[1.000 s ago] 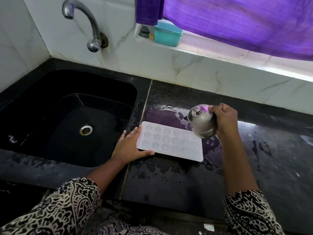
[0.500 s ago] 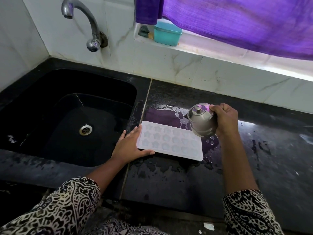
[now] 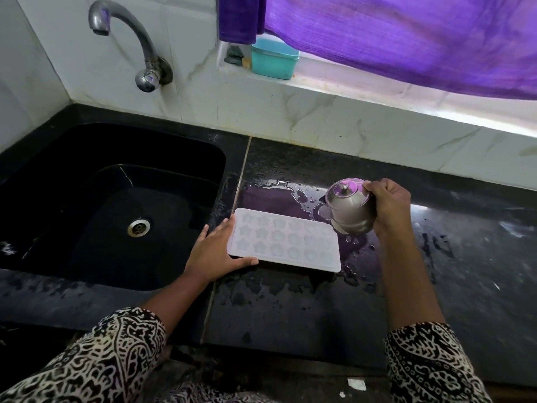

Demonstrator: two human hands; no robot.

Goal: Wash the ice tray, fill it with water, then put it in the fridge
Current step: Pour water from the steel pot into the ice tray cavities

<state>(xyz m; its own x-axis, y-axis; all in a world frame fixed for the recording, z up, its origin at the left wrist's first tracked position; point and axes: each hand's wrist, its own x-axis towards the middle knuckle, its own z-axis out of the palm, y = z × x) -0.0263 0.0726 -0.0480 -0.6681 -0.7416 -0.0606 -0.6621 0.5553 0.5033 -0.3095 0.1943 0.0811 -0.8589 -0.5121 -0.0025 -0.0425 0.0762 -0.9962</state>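
Here left hand point(image 3: 213, 254) spread, bracing ice tray point(image 3: 286, 240) edge; right hand point(image 3: 388, 205) gripping steel pot point(image 3: 348, 206).

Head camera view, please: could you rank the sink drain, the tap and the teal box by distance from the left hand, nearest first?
From the left hand, resting on the ice tray's left end:
1. Sink drain, just to its left, down in the black sink.
2. Teal box, on the window ledge beyond the tray.
3. Tap, on the wall, far left, above the sink.
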